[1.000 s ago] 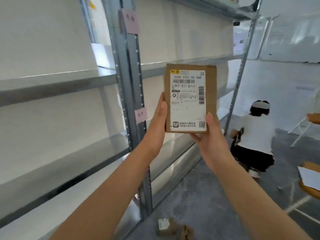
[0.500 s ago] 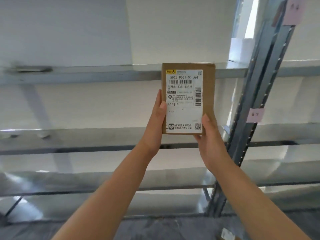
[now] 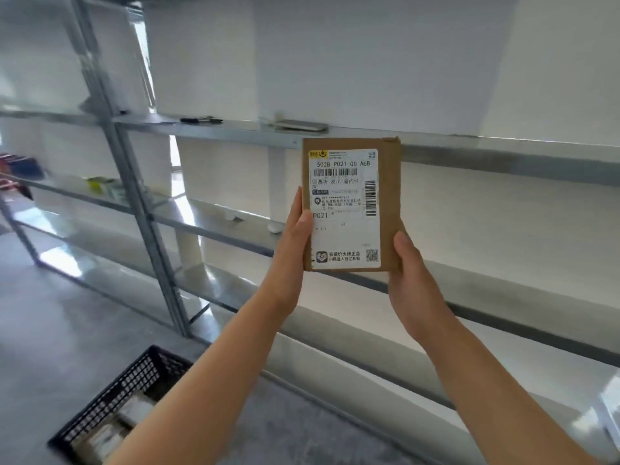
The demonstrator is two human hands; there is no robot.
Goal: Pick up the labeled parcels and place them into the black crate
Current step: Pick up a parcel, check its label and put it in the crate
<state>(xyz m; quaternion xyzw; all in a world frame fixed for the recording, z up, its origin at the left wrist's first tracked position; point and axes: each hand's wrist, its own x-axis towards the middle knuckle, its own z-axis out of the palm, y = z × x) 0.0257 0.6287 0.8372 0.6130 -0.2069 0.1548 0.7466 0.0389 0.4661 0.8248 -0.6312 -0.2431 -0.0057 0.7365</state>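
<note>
Head view. A flat brown parcel point(image 3: 389, 203) is held upright in the air at the centre of the frame, its white label point(image 3: 339, 236) facing the camera with the print the right way up.

The left hand point(image 3: 295, 239) grips the parcel's lower left edge. Its thumb lies on the front over the label's left margin. Its fingers point(image 3: 297, 203) run up along that edge, and their tips are hidden behind the cardboard.

The right hand point(image 3: 409, 276) holds the lower right corner. Its thumb presses the bare cardboard strip right of the label, and the rest of its fingers pass behind the parcel, out of sight. The parcel thus sits clamped between the two hands, thumbs in front and fingers behind.

Behind the parcel, a metal rack point(image 3: 134, 203) with several shelves spans the frame against a white wall. Dark pens point(image 3: 201, 120) and a flat grey object point(image 3: 302, 125) lie on the shelf at the height of the parcel's top.

The black crate point(image 3: 134, 380) stands on the grey floor point(image 3: 50, 313) at the lower left of the frame, well below the parcel and partly covered by the left forearm. Pale, blurred items lie inside it.
</note>
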